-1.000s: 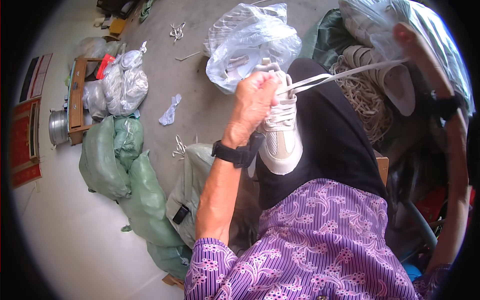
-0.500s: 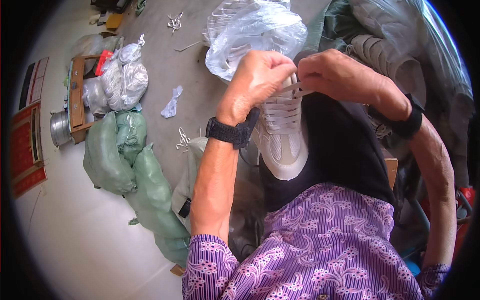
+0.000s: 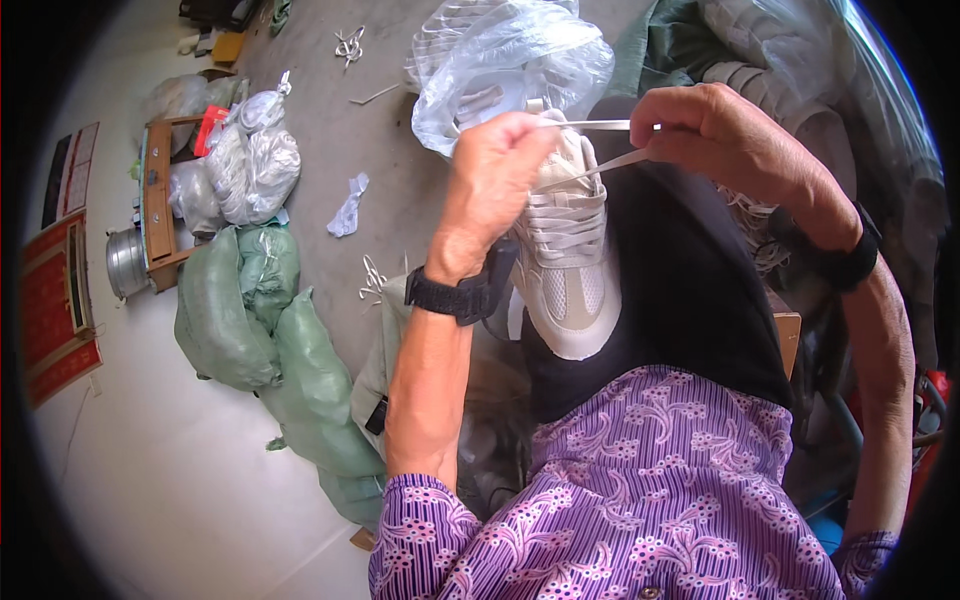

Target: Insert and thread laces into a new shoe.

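A white sneaker (image 3: 566,280) rests on my lap, its toe toward me. Flat white laces (image 3: 566,222) cross its front in several rows. My left hand (image 3: 500,170) is closed in a pinch at the shoe's left side, with lace at its fingertips. To the right of the shoe, my right hand (image 3: 705,130) grips the lace too. One stretch of shoelace (image 3: 598,125) runs taut between both hands above the tongue, and a second strand slants from the eyelets up to my right fingers. The far eyelets are partly hidden behind my left hand.
A clear plastic bag (image 3: 515,65) with white contents lies just beyond the shoe. White shoes (image 3: 790,90) are heaped at the far right under plastic. Green sacks (image 3: 315,390) stand on the left, near a wooden drawer unit (image 3: 157,190). Loose laces (image 3: 349,46) lie on the floor.
My hands have moved apart, the right one up and to the right, the left one slightly left. The lace between them is now stretched, and more of the shoe's tongue shows.
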### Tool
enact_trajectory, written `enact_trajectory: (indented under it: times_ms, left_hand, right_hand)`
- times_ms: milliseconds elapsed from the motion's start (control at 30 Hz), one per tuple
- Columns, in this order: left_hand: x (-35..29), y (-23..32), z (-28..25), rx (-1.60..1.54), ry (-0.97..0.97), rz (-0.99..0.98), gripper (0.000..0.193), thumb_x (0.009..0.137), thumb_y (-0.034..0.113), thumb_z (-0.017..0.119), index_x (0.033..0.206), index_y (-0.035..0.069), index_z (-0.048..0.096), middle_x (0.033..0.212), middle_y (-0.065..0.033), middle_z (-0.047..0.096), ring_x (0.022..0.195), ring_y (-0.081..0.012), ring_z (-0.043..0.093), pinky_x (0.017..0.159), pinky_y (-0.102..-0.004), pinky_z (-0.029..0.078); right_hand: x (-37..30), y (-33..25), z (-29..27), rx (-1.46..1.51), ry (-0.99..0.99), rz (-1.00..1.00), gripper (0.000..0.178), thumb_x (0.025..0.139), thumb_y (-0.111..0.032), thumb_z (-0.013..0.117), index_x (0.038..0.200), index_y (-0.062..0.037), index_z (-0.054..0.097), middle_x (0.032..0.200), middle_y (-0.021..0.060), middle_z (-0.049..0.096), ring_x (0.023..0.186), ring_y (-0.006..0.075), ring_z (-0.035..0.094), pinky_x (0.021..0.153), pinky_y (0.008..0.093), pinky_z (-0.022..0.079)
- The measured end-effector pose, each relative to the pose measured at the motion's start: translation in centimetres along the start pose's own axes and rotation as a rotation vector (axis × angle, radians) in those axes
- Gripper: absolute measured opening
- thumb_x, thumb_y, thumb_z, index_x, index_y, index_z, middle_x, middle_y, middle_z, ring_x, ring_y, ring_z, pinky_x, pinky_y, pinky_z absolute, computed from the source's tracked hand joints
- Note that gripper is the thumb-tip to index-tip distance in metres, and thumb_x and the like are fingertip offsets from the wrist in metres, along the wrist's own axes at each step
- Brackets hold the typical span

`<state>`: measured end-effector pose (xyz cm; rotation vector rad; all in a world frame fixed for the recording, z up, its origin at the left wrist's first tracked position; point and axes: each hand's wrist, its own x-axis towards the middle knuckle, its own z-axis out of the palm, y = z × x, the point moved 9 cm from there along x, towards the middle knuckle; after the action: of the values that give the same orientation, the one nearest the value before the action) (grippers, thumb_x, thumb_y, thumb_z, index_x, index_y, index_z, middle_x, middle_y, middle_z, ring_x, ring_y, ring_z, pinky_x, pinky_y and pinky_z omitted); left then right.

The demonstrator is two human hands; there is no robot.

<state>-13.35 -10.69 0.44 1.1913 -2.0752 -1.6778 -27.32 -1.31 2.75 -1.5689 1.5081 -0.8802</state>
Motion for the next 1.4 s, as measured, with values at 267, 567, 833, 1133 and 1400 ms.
enact_trajectory:
  times_ms: [267, 567, 833, 1133, 1400]
  left_hand:
    - [-3.1, -5.2, -4.2, -0.488, 0.172, -0.179, 0.019, 0.095, 0.020, 0.052, 0.100, 0.002, 0.057, 0.059, 0.0052, 0.042, 0.043, -0.0028, 0.033, 0.040, -0.0193, 0.027]
    - [-4.0, -7.4, -6.2, -0.746, 0.309, -0.150, 0.019, 0.095, 0.021, 0.050, 0.100, 0.004, 0.057, 0.060, 0.0041, 0.041, 0.045, -0.0070, 0.035, 0.043, -0.0237, 0.031]
    - [-8.3, -8.6, -15.3, -0.978, 0.541, -0.045, 0.020, 0.096, 0.023, 0.050, 0.103, 0.005, 0.056, 0.061, 0.0035, 0.042, 0.047, -0.0107, 0.036, 0.046, -0.0272, 0.030]
    - [-16.2, -10.7, -25.4, -0.957, 0.726, 0.002, 0.024, 0.096, 0.025, 0.050, 0.108, 0.005, 0.055, 0.064, 0.0020, 0.044, 0.049, -0.0131, 0.036, 0.048, -0.0300, 0.032]
    - [-18.8, -9.6, -23.5, -0.913, 1.206, -0.078, 0.025, 0.095, 0.022, 0.050, 0.108, 0.002, 0.055, 0.071, -0.0020, 0.049, 0.064, -0.0164, 0.043, 0.060, -0.0319, 0.036]
  right_hand:
    - [-1.7, 2.6, -0.4, -0.036, 0.001, 0.076, 0.014, 0.085, -0.013, 0.059, 0.090, 0.0003, 0.060, 0.072, 0.0085, 0.058, 0.066, 0.0182, 0.056, 0.062, 0.0307, 0.044]
    - [-10.2, 11.2, -4.8, 0.890, 0.210, 0.326, 0.025, 0.093, -0.020, 0.052, 0.112, -0.0037, 0.055, 0.059, -0.0088, 0.034, 0.052, 0.0021, 0.034, 0.060, 0.0187, 0.038]
    - [-19.8, 18.4, -7.6, 1.736, 0.518, -0.052, 0.040, 0.094, -0.004, 0.043, 0.133, 0.0052, 0.040, 0.090, 0.0036, 0.054, 0.075, 0.0108, 0.050, 0.097, 0.0329, 0.038]
    - [-17.2, 15.5, -7.7, 1.621, 0.685, -0.222, 0.040, 0.092, 0.000, 0.044, 0.130, 0.0075, 0.041, 0.130, 0.0169, 0.050, 0.120, 0.0252, 0.048, 0.109, 0.0401, 0.031]
    - [-3.8, 6.7, -0.4, 0.417, 0.322, 0.116, 0.020, 0.091, -0.021, 0.059, 0.095, -0.0015, 0.065, 0.081, 0.0054, 0.063, 0.073, 0.0151, 0.061, 0.069, 0.0300, 0.048]
